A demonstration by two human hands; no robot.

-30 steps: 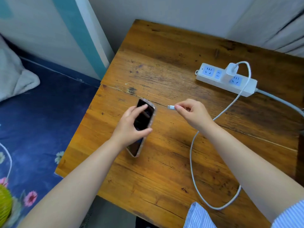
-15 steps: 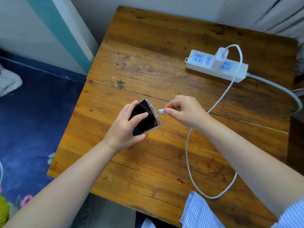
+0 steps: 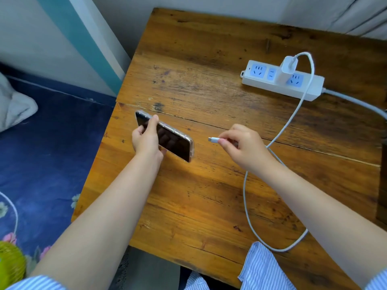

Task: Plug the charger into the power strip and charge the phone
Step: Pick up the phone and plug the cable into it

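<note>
My left hand (image 3: 146,140) grips a black phone (image 3: 174,142) in a clear case, held tilted above the wooden table (image 3: 209,195) with its dark screen facing me. My right hand (image 3: 240,148) pinches the white cable plug (image 3: 213,140), whose tip points at the phone's right end with a small gap between them. The white cable (image 3: 246,197) loops down the table and back up to the white charger (image 3: 288,69), which sits plugged into the white power strip (image 3: 280,81) at the back right.
The strip's grey cord (image 3: 356,102) runs off the right edge. A blue floral bedsheet (image 3: 48,155) lies left of the table, with a white cloth (image 3: 14,107) and a green object (image 3: 10,266). Wall and curtain stand behind.
The phone has turned to lie sideways in my left hand and shifted left. The plug, close to the phone's end half a second ago, is now a small gap away from it.
</note>
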